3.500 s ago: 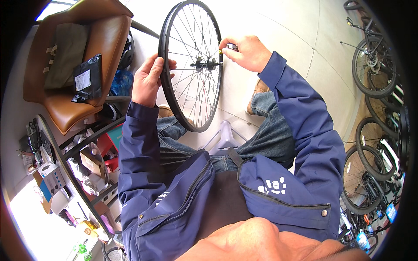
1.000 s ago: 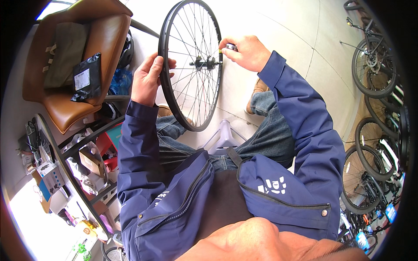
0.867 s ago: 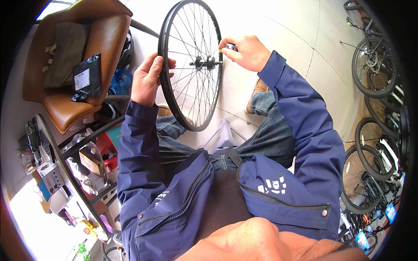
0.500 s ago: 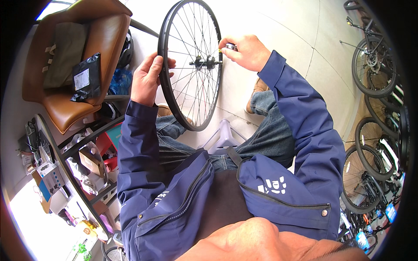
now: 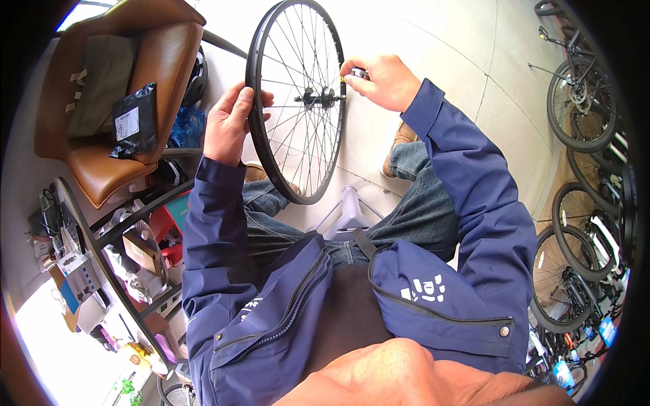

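Wheel (image 5: pixel 296 101) upright over the knees, left hand (image 5: pixel 229 125) wrapped round the rim, right hand (image 5: pixel 380 81) pinching a small tool (image 5: pixel 357 72) at the rim's far side. Looks like spoke adjusting; next needs a careful turn.

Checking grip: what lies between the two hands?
In the head view, the bicycle wheel, its spokes and hub, stands between the left hand and right hand.
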Demonstrator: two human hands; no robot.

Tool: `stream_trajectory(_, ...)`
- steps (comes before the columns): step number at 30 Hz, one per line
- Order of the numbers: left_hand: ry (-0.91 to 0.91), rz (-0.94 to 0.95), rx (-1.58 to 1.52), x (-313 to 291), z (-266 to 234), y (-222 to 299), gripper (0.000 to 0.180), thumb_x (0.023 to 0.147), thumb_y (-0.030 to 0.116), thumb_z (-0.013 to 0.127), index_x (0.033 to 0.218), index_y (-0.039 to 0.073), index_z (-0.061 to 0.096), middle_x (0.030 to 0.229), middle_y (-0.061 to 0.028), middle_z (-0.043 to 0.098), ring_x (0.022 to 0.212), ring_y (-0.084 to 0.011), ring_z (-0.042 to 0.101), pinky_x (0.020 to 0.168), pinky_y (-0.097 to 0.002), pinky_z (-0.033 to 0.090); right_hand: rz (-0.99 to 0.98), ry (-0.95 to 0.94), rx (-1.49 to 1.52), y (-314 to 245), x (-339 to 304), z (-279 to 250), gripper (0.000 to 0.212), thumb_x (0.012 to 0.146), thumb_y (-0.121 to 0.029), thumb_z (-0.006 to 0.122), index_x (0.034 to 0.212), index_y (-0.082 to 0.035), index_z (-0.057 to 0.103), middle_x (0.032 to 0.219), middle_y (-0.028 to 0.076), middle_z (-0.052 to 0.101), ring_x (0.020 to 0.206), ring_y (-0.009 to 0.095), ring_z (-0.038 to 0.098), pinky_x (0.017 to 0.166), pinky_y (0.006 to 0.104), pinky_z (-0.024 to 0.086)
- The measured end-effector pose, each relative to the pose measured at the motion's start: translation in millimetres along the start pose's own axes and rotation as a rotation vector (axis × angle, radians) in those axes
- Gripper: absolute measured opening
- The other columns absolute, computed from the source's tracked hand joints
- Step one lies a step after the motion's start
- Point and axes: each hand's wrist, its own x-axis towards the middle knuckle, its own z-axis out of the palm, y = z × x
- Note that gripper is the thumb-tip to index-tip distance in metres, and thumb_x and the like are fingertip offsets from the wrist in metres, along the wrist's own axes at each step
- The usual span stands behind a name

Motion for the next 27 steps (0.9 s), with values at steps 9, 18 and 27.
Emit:
stream_trajectory(9,0.006,-0.009,-0.005,-0.3,0.1,-0.5,0.034,0.114,0.027,0.058,0.137,0.004,0.066,0.114,-0.0094,0.077,0.107,-0.0186,0.075,0.090,-0.0337,0.063,0.008,-0.009,-0.012,-0.9,-0.2,-1.0,0.022,0.098,-0.028,0.068,0.111,-0.013,0.077,0.090,0.017,0.078,0.086,0.035,0.077,0.085,0.0434,0.061)
stream_trajectory(18,0.011,-0.013,0.008,-0.3,1.3,0.3,0.034,0.114,0.027,0.058,0.137,0.004,0.066,0.113,-0.0091,0.077,0.106,-0.0179,0.075,0.089,-0.0331,0.063,0.003,0.000,-0.007,0.2,0.2,0.0,0.022,0.098,-0.028,0.069,0.111,-0.013,0.077,0.089,0.018,0.078,0.086,0.035,0.077,0.085,0.0436,0.061)
stream_trajectory(27,-0.005,-0.008,0.046,1.0,-1.6,-2.9,0.040,0.115,0.030,0.056,0.145,0.004,0.062,0.117,-0.0107,0.076,0.110,-0.0196,0.075,0.093,-0.0340,0.062,-0.001,0.001,-0.009,0.1,0.5,0.3,0.022,0.097,-0.028,0.069,0.111,-0.013,0.077,0.089,0.018,0.078,0.086,0.035,0.077,0.085,0.0437,0.061)
